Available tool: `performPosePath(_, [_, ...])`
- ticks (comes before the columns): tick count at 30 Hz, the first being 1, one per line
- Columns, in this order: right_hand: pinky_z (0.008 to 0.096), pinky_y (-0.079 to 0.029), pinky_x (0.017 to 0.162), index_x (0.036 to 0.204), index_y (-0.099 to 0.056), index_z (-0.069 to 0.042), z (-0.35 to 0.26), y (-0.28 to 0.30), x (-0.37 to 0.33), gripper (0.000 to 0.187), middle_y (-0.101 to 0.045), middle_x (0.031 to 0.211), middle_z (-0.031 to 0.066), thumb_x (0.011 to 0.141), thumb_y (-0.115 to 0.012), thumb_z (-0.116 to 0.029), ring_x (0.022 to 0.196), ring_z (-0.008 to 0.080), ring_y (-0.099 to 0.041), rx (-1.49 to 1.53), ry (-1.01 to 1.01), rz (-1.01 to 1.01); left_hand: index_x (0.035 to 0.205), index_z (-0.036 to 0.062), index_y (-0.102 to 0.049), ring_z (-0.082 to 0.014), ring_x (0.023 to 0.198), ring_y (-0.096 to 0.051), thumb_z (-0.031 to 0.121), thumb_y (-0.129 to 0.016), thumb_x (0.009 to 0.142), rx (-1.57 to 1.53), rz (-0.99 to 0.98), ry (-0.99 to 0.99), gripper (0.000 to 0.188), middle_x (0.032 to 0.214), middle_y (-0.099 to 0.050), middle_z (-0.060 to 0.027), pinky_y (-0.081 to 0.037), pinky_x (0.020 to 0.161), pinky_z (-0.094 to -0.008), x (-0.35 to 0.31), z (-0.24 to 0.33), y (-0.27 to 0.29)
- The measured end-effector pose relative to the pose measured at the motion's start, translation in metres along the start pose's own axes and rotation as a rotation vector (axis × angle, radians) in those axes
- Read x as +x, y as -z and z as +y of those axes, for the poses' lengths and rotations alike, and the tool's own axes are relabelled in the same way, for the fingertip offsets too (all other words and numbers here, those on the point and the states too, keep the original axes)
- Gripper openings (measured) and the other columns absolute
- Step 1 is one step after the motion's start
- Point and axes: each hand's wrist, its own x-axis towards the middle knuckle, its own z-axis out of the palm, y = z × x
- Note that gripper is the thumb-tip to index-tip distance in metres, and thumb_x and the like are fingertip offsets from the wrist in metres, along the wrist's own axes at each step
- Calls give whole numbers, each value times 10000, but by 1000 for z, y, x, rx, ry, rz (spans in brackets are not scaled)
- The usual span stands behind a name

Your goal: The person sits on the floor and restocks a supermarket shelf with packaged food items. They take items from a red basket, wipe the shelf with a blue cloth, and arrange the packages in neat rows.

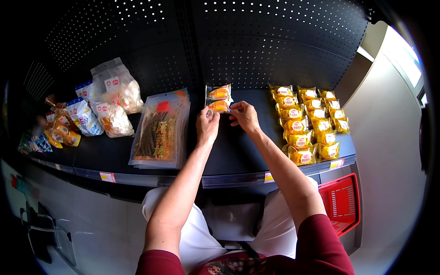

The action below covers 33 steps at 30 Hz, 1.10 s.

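A small wrapped snack pack (219,107) with an orange picture on it lies near the back of the dark shelf. My left hand (208,124) pinches its near left edge. At its right corner, my right hand (245,117) is closed, fingers curled and thumb against the wrapper. Directly behind sits a matching snack pack (218,93), close to the back panel. Part of the nearer pack's lower edge is hidden by my fingers.
Left of my hands lie flat, clear bags of brown strips (158,133). Further left stand white snack bags (114,119) and blue-white bags (85,118). Yellow-wrapped cakes (299,140) fill three columns on the right. A red basket (341,201) sits below the shelf's front edge (233,182).
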Motion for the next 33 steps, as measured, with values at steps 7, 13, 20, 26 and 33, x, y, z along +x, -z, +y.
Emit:
performPosePath(7, [306, -621, 580, 1111, -623, 40, -26, 9, -31, 174, -688, 967, 103, 964, -590, -46, 783, 170, -714, -40, 99, 41, 1350, -9, -501, -229, 980, -659, 106, -668, 929, 161, 130, -338, 468, 1281, -525, -182, -546, 922, -362, -21, 6, -9])
performPosePath(13, [267, -582, 614, 1130, -621, 16, -86, 35, -94, 156, -676, 1006, 76, 1011, -570, -71, 817, 138, -682, 103, 235, 4, 1279, 60, -593, -193, 959, -676, 58, -645, 944, 216, -127, -426, 339, 1236, -598, -114, -566, 748, -311, -72, 37, -4])
performPosePath(20, [216, -531, 604, 1146, -645, -8, -91, 142, -227, 152, -693, 1060, 84, 1034, -559, -64, 728, 71, -610, 153, 402, 373, 1109, 29, -697, -102, 825, -675, 145, -662, 983, 114, -415, -322, 175, 1002, -737, -61, -532, 707, -244, -104, 45, -12])
performPosePath(26, [218, -532, 603, 1152, -657, -12, 21, 281, -332, 187, -702, 1009, 66, 1008, -607, -121, 747, 78, -614, 39, 127, 835, 1161, 38, -697, -109, 882, -677, 180, -648, 1004, 119, -633, -203, 217, 1045, -734, -77, -556, 828, -261, -115, 44, -11])
performPosePath(33, [285, -594, 651, 1225, -616, -24, 199, 326, -441, 279, -694, 1026, 70, 970, -624, -137, 845, 126, -657, -83, -531, 803, 1252, 53, -666, -49, 923, -616, 297, -611, 1016, 190, -758, -33, 344, 1131, -717, -43, -435, 816, -199, -108, 51, -11])
